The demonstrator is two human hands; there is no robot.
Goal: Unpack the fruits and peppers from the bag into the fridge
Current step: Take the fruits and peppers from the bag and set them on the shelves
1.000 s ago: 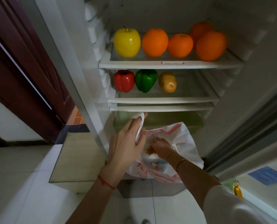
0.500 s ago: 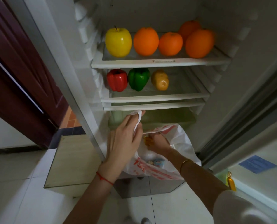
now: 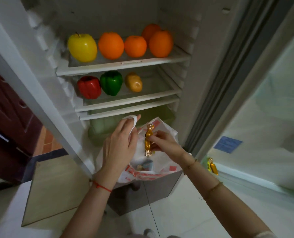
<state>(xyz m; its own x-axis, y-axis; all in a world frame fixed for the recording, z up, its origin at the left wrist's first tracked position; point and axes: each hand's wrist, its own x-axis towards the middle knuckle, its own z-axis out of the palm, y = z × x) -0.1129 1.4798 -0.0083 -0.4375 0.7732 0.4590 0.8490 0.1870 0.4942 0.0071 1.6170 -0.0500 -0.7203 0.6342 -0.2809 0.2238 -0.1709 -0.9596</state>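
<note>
Inside the open fridge (image 3: 194,79), oranges (image 3: 111,45) and peppers (image 3: 111,83) sat on two shelves. My left hand (image 3: 120,146) gripped the bag (image 3: 161,167) handle below them; my right hand (image 3: 166,143) pinched a gold-wrapped item (image 3: 148,140) above the bag's mouth.

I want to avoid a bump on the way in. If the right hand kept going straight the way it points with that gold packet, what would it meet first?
Probably the left hand holding up the bag; the right hand points leftward toward it. Depth is unclear.
</note>
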